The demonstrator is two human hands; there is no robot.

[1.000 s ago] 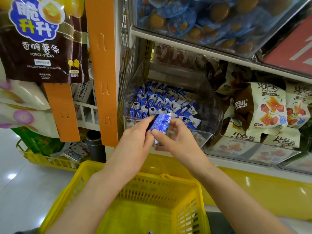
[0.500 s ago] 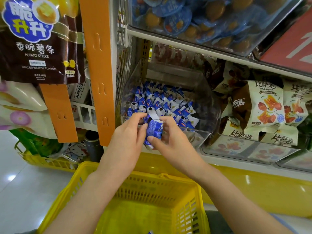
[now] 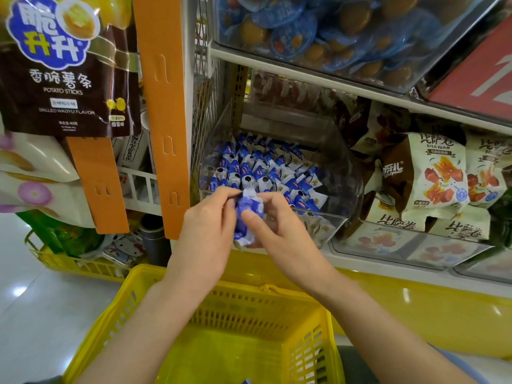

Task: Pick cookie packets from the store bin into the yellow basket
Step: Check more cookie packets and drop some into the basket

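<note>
**One head-worn, wide-angle view, taken close to a store shelf (image 3: 304,85).**

The scene is seen from the person's head; the camera is faced forward and tilted down. The store bin (image 3: 342,189) is placed in the middle, the left hand (image 3: 206,234) and the right hand (image 3: 279,238), with a cookie packet (image 3: 247,216) between them, are shown just under it, and the yellow basket (image 3: 241,290) is found at the bottom edge, almost under the lens. The store shelf is viewed from very near. A potato sticks bag (image 3: 63,79) is cut by the upper left border.
</note>
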